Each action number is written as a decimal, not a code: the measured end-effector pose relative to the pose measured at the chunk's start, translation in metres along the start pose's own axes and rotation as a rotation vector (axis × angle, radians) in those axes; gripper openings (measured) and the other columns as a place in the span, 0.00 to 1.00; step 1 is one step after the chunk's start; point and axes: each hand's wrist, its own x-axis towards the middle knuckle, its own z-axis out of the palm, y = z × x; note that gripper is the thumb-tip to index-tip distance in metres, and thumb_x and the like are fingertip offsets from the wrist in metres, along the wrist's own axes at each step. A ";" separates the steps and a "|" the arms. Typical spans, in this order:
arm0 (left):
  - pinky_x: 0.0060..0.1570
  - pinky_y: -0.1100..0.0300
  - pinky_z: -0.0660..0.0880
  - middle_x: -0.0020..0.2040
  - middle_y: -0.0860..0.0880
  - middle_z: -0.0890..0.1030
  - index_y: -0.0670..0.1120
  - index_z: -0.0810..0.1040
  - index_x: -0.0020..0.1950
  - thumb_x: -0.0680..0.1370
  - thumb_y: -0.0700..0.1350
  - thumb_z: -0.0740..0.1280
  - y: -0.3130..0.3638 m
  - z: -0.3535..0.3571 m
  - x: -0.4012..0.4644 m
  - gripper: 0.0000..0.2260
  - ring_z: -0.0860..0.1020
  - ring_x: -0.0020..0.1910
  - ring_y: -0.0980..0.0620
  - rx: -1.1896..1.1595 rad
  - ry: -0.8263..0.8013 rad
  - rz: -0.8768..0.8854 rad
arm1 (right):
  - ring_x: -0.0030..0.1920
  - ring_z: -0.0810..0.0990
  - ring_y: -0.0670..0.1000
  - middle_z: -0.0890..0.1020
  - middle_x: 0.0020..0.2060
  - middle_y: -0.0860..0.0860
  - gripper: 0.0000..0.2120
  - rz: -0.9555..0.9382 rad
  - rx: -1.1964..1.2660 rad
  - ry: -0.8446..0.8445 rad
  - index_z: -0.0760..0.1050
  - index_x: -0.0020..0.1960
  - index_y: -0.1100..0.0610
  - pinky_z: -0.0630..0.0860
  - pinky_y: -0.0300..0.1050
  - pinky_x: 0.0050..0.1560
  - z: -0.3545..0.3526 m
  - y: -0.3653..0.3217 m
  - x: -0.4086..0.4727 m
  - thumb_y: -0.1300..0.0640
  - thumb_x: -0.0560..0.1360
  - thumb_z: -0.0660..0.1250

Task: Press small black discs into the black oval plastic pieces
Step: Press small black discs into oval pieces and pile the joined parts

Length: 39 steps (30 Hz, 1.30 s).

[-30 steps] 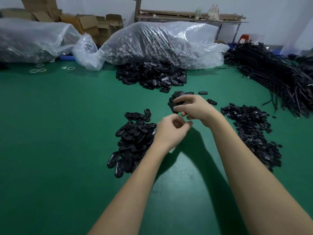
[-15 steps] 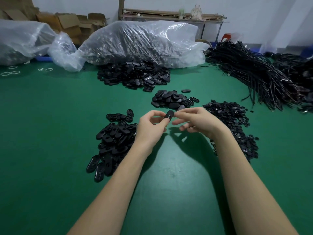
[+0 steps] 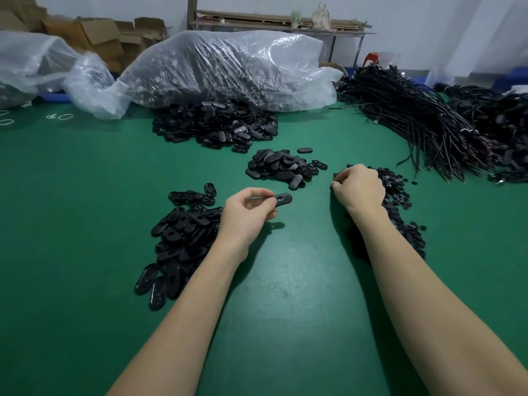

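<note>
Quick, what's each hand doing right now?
Left hand: fingers pinch one black oval piece, held above the green table.
Right hand: fingers curled at the small black discs pile; whether it grips one cannot be told.

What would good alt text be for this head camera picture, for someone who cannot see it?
A person's left hand pinches a black oval plastic piece above a green table, while the right hand reaches with curled fingers into a pile of small black discs. More piles of oval pieces, clear plastic bags and bundled black cables lie around.
</note>
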 end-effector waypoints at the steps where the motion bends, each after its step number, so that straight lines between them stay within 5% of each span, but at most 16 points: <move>1: 0.53 0.58 0.82 0.38 0.52 0.86 0.46 0.84 0.47 0.76 0.37 0.73 0.001 -0.001 -0.001 0.04 0.84 0.39 0.55 -0.005 0.002 -0.004 | 0.51 0.84 0.62 0.86 0.50 0.59 0.07 -0.010 -0.017 -0.007 0.87 0.53 0.56 0.78 0.48 0.48 -0.002 -0.001 0.001 0.59 0.77 0.71; 8: 0.48 0.63 0.81 0.37 0.52 0.86 0.45 0.85 0.47 0.77 0.37 0.73 0.004 -0.002 -0.002 0.04 0.84 0.39 0.55 -0.066 0.012 -0.042 | 0.50 0.83 0.62 0.85 0.48 0.61 0.08 -0.180 0.041 0.026 0.84 0.52 0.62 0.81 0.54 0.55 -0.008 -0.005 -0.001 0.66 0.75 0.68; 13: 0.47 0.65 0.81 0.40 0.50 0.86 0.44 0.84 0.48 0.77 0.36 0.73 0.007 -0.003 -0.002 0.04 0.85 0.39 0.55 -0.090 0.049 -0.062 | 0.39 0.88 0.49 0.87 0.34 0.51 0.06 -0.026 0.599 -0.102 0.85 0.48 0.59 0.83 0.39 0.46 -0.014 -0.018 -0.030 0.65 0.73 0.71; 17: 0.49 0.63 0.81 0.44 0.47 0.86 0.46 0.84 0.49 0.77 0.34 0.72 0.007 -0.003 -0.004 0.07 0.85 0.39 0.55 -0.076 0.068 -0.064 | 0.42 0.88 0.53 0.87 0.37 0.56 0.10 0.109 1.132 -0.328 0.84 0.46 0.63 0.83 0.38 0.44 -0.013 -0.031 -0.063 0.73 0.75 0.66; 21: 0.53 0.58 0.81 0.47 0.45 0.85 0.50 0.84 0.53 0.76 0.32 0.72 0.007 -0.004 -0.006 0.13 0.87 0.43 0.51 -0.067 0.052 -0.040 | 0.45 0.88 0.55 0.87 0.41 0.60 0.07 0.194 1.395 -0.524 0.82 0.48 0.67 0.83 0.37 0.44 -0.009 -0.033 -0.080 0.74 0.77 0.67; 28: 0.43 0.64 0.81 0.45 0.41 0.87 0.42 0.81 0.52 0.79 0.39 0.71 0.007 0.001 -0.006 0.02 0.87 0.44 0.48 -0.144 0.031 -0.053 | 0.46 0.88 0.56 0.87 0.44 0.64 0.05 0.301 1.521 -0.688 0.80 0.53 0.68 0.83 0.37 0.41 -0.006 -0.031 -0.087 0.72 0.77 0.68; 34: 0.40 0.65 0.78 0.40 0.50 0.87 0.55 0.83 0.56 0.79 0.42 0.72 0.006 -0.002 -0.009 0.09 0.84 0.39 0.57 0.024 -0.032 0.038 | 0.42 0.88 0.50 0.87 0.41 0.56 0.05 0.264 1.444 -0.716 0.82 0.52 0.63 0.81 0.35 0.38 -0.005 -0.034 -0.090 0.68 0.79 0.68; 39: 0.41 0.63 0.81 0.43 0.45 0.87 0.44 0.83 0.53 0.79 0.37 0.72 0.010 0.000 -0.012 0.05 0.86 0.40 0.48 -0.120 0.024 0.035 | 0.38 0.85 0.47 0.87 0.41 0.52 0.05 0.220 1.360 -0.704 0.84 0.52 0.59 0.80 0.34 0.36 -0.009 -0.033 -0.091 0.64 0.78 0.71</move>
